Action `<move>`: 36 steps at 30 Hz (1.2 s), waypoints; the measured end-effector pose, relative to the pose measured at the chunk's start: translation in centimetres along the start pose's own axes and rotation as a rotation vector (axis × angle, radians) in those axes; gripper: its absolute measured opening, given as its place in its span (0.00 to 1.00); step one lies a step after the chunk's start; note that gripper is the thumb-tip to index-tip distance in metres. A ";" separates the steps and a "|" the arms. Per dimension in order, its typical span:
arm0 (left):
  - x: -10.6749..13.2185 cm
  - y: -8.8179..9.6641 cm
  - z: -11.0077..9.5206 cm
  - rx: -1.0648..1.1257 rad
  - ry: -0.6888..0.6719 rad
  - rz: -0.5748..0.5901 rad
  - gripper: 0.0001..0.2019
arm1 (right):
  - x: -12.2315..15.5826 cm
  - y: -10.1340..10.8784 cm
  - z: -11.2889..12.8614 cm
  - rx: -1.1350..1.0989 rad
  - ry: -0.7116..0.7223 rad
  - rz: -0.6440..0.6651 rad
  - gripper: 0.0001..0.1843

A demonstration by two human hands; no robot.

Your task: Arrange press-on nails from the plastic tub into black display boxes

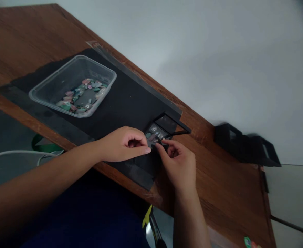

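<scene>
A small black case (154, 129) with its framed lid (178, 128) raised lies on a black mat (131, 103). Several small, shiny pieces, some green and some pale, sit inside the case. My left hand (127, 144) is at its left edge, thumb and fingers curled together. From the other side my right hand (179, 160) reaches to the front of the case, thumb and forefinger pinched close over it. Whatever either hand pinches is too small or hidden to make out. The two hands are apart, fingertips facing each other, and cover part of the case.
On the mat's left part stands a clear plastic tub (74, 86) holding many glossy pink, green and grey pieces (81, 91). Black open-topped bins (244, 144) stand against the wall at the right end of the wooden table (218, 179). A white cable (19, 152) hangs below the front edge.
</scene>
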State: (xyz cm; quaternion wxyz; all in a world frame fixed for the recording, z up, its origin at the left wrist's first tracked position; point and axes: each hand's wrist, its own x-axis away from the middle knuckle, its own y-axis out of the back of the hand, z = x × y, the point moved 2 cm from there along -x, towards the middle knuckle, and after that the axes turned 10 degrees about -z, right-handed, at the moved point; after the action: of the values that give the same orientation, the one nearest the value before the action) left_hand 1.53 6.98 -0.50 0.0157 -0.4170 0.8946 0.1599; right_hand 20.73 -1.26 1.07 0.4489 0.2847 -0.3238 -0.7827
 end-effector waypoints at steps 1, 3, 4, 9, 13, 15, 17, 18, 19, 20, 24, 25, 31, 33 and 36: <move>0.0 0.0 0.0 -0.001 -0.004 -0.004 0.13 | 0.0 0.0 0.1 0.015 -0.002 -0.006 0.15; 0.1 0.0 -0.1 -0.011 -0.007 -0.003 0.12 | 0.0 -0.1 0.5 0.063 0.009 -0.008 0.15; 0.1 0.0 -0.1 -0.019 -0.008 -0.001 0.12 | 0.1 -0.2 0.7 0.089 0.020 -0.004 0.14; 0.0 0.0 -0.2 -0.050 -0.007 0.007 0.11 | 0.2 -0.4 1.3 0.150 0.078 0.020 0.12; 0.0 0.0 -0.3 -0.057 -0.005 0.015 0.11 | 0.2 -0.4 1.4 0.166 0.128 0.034 0.12; 0.1 0.0 -0.3 -0.060 -0.003 0.019 0.11 | 0.2 -0.4 1.4 0.181 0.146 0.064 0.12; 0.1 0.0 -0.3 -0.060 -0.002 0.021 0.11 | 0.2 -0.3 1.3 0.192 0.152 0.094 0.12; 0.1 0.1 -0.3 -0.061 -0.003 0.019 0.10 | 0.2 -0.3 1.3 0.194 0.151 0.104 0.12; 0.1 0.1 -0.3 -0.062 -0.003 0.018 0.10 | 0.2 -0.3 1.3 0.194 0.148 0.109 0.12; 0.1 0.1 -0.3 -0.065 -0.003 0.017 0.10 | 0.2 -0.2 1.3 0.191 0.143 0.112 0.12; 0.1 0.1 -0.3 -0.075 -0.003 0.019 0.10 | 0.2 -0.2 1.3 0.182 0.120 0.122 0.11; 0.1 0.1 -0.3 -0.077 -0.003 0.020 0.10 | 0.2 -0.2 1.4 0.180 0.119 0.124 0.10; 0.2 0.0 -0.4 -0.076 -0.008 0.023 0.11 | 0.2 0.0 1.3 0.173 0.130 0.102 0.07; 0.1 0.1 -0.4 -0.078 -0.001 0.025 0.12 | 0.2 0.2 1.2 0.173 0.126 0.097 0.07; 0.1 0.1 -0.4 -0.089 -0.002 0.031 0.12 | 0.2 0.7 0.9 0.153 0.116 0.127 0.07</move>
State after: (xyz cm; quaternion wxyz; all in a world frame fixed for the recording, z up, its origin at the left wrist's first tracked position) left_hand 1.46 6.88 -0.11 -0.0047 -0.4032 0.8929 0.2002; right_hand 20.31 -1.49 2.14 0.4925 0.3418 -0.3735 -0.7079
